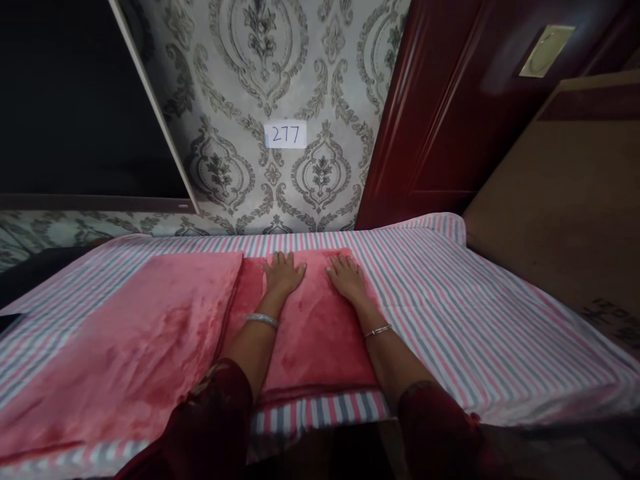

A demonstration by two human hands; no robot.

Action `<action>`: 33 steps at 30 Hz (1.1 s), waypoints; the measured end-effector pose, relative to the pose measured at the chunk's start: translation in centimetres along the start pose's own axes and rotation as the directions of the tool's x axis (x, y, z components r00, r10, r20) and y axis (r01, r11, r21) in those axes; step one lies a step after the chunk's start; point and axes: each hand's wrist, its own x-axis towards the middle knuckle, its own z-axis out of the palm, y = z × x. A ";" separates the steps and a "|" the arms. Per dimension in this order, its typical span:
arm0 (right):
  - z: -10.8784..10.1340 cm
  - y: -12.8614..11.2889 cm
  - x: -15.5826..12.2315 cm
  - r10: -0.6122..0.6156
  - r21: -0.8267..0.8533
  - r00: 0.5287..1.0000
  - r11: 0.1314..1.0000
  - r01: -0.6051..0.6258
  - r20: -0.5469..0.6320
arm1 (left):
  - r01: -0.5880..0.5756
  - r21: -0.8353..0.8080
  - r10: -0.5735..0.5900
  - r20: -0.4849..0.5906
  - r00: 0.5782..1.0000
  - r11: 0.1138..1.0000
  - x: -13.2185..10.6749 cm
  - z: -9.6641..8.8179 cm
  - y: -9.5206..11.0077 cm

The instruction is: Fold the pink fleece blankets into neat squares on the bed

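Observation:
A red plush blanket lies partly folded on a bed with a pink, white and grey striped sheet. My left hand rests flat on the far edge of the folded part, fingers stretched out. Beside it, my right hand also presses flat on the blanket with fingers spread. Neither hand holds anything. A wider layer of the same blanket spreads to the left. Both wrists wear bangles and dark red sleeves.
A patterned grey wall stands behind the bed with a paper label reading 277. A dark red door is at the right, a brown wooden board beyond the bed's right edge, and a dark window at the left.

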 end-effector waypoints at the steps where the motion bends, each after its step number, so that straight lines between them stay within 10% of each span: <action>1: -0.4 -0.1 0.3 0.006 0.014 1.000 1.000 -0.007 0.010 | 0.005 0.002 -0.005 0.003 1.000 1.000 0.0 0.0 0.0; 33: 1.9 2.4 4.2 -0.066 0.027 0.997 0.997 0.068 -0.050 | 0.014 -0.042 -0.014 -0.002 1.000 0.999 0.6 0.5 -0.4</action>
